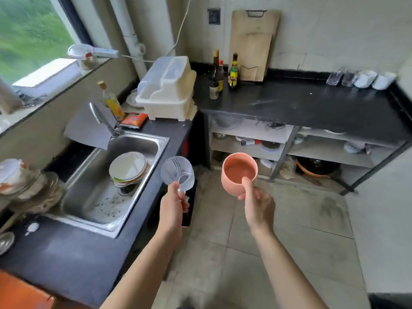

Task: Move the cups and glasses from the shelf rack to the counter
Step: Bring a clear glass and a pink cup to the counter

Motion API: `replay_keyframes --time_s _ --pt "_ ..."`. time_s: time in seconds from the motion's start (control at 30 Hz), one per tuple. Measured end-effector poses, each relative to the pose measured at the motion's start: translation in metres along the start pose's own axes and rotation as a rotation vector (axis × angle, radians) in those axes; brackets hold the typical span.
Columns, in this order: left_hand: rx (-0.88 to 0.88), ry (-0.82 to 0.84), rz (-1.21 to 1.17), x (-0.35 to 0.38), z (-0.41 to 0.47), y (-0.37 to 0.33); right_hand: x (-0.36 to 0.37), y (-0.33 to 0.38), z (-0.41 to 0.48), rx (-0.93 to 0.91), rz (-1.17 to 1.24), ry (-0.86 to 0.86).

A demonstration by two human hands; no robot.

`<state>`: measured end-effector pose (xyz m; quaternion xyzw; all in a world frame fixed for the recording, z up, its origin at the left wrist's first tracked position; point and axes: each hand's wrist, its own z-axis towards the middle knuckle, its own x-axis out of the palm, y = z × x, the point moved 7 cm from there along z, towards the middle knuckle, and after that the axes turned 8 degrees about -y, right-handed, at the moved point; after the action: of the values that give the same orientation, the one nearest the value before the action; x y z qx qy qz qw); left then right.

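Note:
My left hand [175,202] holds a clear glass cup [177,172] by its handle, over the counter edge right of the sink. My right hand [256,200] grips a pink cup [239,169] at its rim, thumb inside, above the floor. On the black counter [301,105] at the far right stand two clear glasses [341,78] and two white cups [374,80] in a row by the wall. The shelf rack [289,141] under that counter holds bowls and dishes.
A steel sink [107,186] at left holds stacked plates [128,168]. A white dish-rack box [168,90], sauce bottles [223,74] and a wooden cutting board [254,43] stand at the back. More dishes are piled at the far left [24,184]. Tiled floor lies below.

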<state>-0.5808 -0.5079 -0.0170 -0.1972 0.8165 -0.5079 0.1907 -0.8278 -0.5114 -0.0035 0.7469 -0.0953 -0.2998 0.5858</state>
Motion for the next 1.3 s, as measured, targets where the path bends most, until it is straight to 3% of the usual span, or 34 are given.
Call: replay_keyframes --time_s 0.27,0.5,0.73,0.9,1.07,1.3 --pt "0.104 0.210 0.170 0.169 0.030 -0.032 -0.057 -0.015 0.135 0.121 0.077 -0.182" --pt "0.197 0.431 0.192 0.361 0.070 -0.082 -0.092 -0.001 0.291 0.183 0.112 -0.334" --pt "0.286 0.666 0.302 0.543 0.074 -0.136 -0.156 0.019 0.417 0.211 0.141 -0.518" --pt "0.288 0.788 0.357 0.662 0.059 -0.139 -0.213 -0.001 0.489 0.284 0.207 -0.641" --pt "0.263 0.819 0.387 0.784 0.047 -0.130 -0.266 -0.027 0.588 0.322 0.236 -0.658" --pt "0.229 0.724 0.419 0.934 0.039 -0.141 -0.337 -0.032 0.745 0.312 0.172 -0.565"
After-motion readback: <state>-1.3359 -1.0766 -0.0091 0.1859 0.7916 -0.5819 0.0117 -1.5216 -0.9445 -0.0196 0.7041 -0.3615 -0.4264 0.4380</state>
